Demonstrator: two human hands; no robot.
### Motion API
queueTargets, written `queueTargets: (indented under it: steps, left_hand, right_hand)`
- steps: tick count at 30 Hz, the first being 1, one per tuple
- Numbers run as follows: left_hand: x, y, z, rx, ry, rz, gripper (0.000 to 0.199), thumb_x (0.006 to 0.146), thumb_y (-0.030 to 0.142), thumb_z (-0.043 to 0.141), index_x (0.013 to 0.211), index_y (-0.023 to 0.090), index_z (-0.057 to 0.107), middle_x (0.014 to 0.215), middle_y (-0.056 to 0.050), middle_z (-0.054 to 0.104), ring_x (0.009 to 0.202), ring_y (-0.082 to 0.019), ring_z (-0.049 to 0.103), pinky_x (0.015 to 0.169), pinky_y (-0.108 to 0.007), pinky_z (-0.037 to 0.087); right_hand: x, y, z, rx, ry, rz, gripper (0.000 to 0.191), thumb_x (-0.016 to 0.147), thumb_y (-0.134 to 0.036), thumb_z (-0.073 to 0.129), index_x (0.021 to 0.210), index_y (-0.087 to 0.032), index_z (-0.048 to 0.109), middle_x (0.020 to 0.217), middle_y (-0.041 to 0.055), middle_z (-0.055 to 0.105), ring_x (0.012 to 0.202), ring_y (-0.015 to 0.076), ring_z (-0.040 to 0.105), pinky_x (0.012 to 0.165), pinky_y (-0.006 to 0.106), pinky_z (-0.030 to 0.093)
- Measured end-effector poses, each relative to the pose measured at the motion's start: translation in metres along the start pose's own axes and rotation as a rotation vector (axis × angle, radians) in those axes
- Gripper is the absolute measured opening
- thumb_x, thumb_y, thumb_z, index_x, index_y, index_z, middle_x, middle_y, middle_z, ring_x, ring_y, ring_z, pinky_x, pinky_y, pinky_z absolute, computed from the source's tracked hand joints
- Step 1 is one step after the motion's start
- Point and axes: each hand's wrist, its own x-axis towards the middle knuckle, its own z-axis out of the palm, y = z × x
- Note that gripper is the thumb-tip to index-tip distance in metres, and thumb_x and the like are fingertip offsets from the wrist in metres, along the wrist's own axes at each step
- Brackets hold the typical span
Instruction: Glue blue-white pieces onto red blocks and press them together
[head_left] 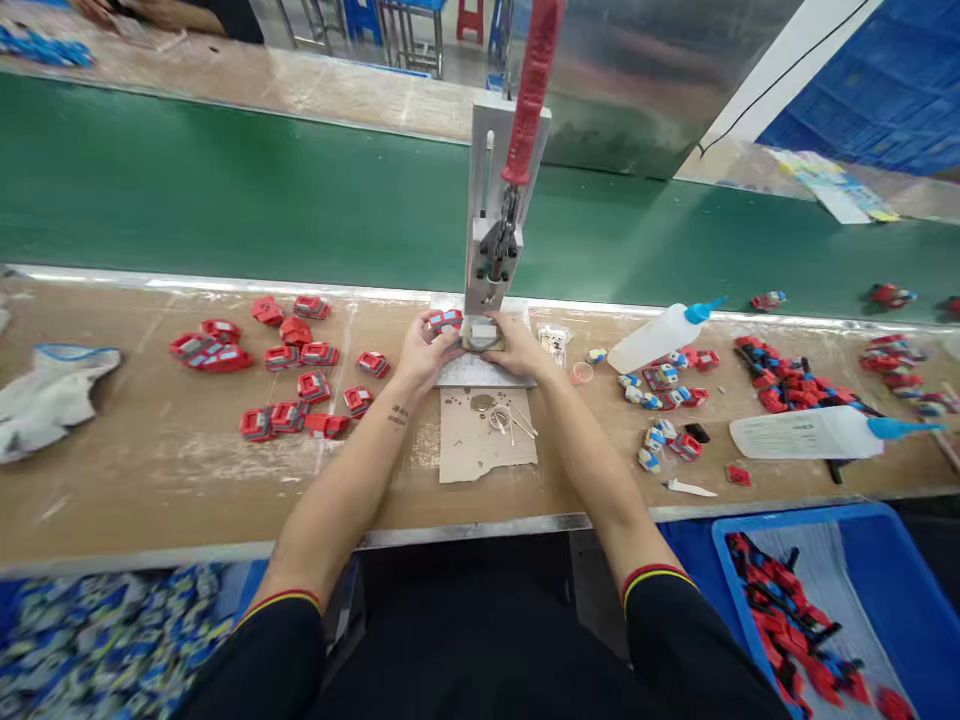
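Observation:
My left hand (pixel 424 352) pinches a small red toy car body (pixel 446 320) with light blue windows, just left of the press fixture. On the metal base of the hand press (pixel 495 240) sits a round-edged fixture block (pixel 482 334). My right hand (pixel 516 348) is curled against the right side of that block, and whether it grips a small part there is hidden. The press has a red handle (pixel 531 95) that points up. Several red and grey car bodies (pixel 313 386) lie on the table to the left.
Two glue bottles (pixel 651 340) with blue tips, small blue-and-white parts (pixel 651 445) and a knife (pixel 690 489) lie right. Torn cardboard (pixel 486 445) is in front of the press. A green conveyor (pixel 300 190) runs behind. Blue bins (pixel 892 560) stand below. Another person's hands (pixel 161 12) show top left.

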Motion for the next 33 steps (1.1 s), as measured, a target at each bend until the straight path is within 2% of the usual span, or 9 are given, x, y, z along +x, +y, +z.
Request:
queueTargets:
  steps: [6,10,17,19,23,28,33]
  left_hand:
    - [0.001,-0.001,0.000,0.010,0.002,-0.007,0.076,0.052,0.040,0.105,0.107,0.025,0.056,0.108,-0.001,0.074,0.091,-0.020,0.074,0.083,-0.043,0.068]
    - [0.002,0.000,-0.001,0.035,-0.020,0.002,0.071,0.057,0.038,0.103,0.107,0.026,0.054,0.107,-0.001,0.075,0.091,-0.019,0.074,0.086,-0.045,0.068]
    - [0.002,-0.005,-0.007,0.114,-0.041,0.066,0.070,0.062,0.045,0.100,0.109,0.026,0.052,0.108,-0.002,0.074,0.091,-0.019,0.074,0.083,-0.041,0.068]
    - [0.005,-0.005,-0.010,0.173,-0.061,0.136,0.068,0.065,0.049,0.098,0.110,0.026,0.052,0.108,-0.003,0.074,0.092,-0.019,0.074,0.081,-0.036,0.066]
    - [0.020,-0.004,-0.011,0.350,-0.096,0.363,0.067,0.067,0.051,0.096,0.112,0.027,0.053,0.109,-0.005,0.074,0.096,-0.019,0.074,0.077,-0.028,0.060]
    - [0.041,-0.011,-0.002,0.500,-0.186,0.556,0.064,0.072,0.052,0.093,0.114,0.026,0.052,0.108,-0.005,0.072,0.094,-0.020,0.074,0.082,-0.032,0.060]
    - [0.048,-0.020,0.004,0.533,-0.168,0.643,0.060,0.073,0.047,0.092,0.113,0.024,0.054,0.108,-0.005,0.071,0.096,-0.021,0.073,0.084,-0.034,0.060]
  right_hand:
    - [-0.002,0.000,0.002,0.027,0.029,0.000,0.082,0.075,-0.031,0.079,0.148,-0.012,0.049,0.141,0.0212,0.067,0.131,0.0374,0.063,0.115,0.055,0.048]
    - [-0.002,0.003,0.002,0.074,0.034,0.006,0.083,0.074,-0.033,0.082,0.147,-0.017,0.049,0.139,0.0187,0.068,0.132,0.0367,0.064,0.114,0.055,0.050]
    - [-0.002,0.001,0.001,0.078,0.008,0.002,0.080,0.075,-0.032,0.085,0.145,-0.016,0.051,0.135,0.0189,0.068,0.135,0.0366,0.062,0.117,0.057,0.047]
    - [-0.002,0.000,0.001,0.084,-0.001,0.001,0.079,0.075,-0.032,0.085,0.145,-0.017,0.051,0.136,0.0184,0.068,0.137,0.0363,0.060,0.119,0.057,0.046]
    - [0.000,0.001,0.001,0.098,-0.023,0.013,0.083,0.075,-0.031,0.087,0.147,-0.018,0.049,0.139,0.0177,0.066,0.139,0.0366,0.057,0.120,0.058,0.045]
    - [-0.001,0.002,0.001,0.096,-0.035,0.000,0.087,0.076,-0.027,0.084,0.153,-0.015,0.043,0.143,0.0192,0.063,0.140,0.0360,0.055,0.122,0.056,0.043]
    - [-0.001,0.003,0.002,0.098,-0.030,-0.015,0.086,0.077,-0.024,0.081,0.153,-0.015,0.042,0.144,0.0190,0.063,0.138,0.0365,0.056,0.123,0.058,0.042]
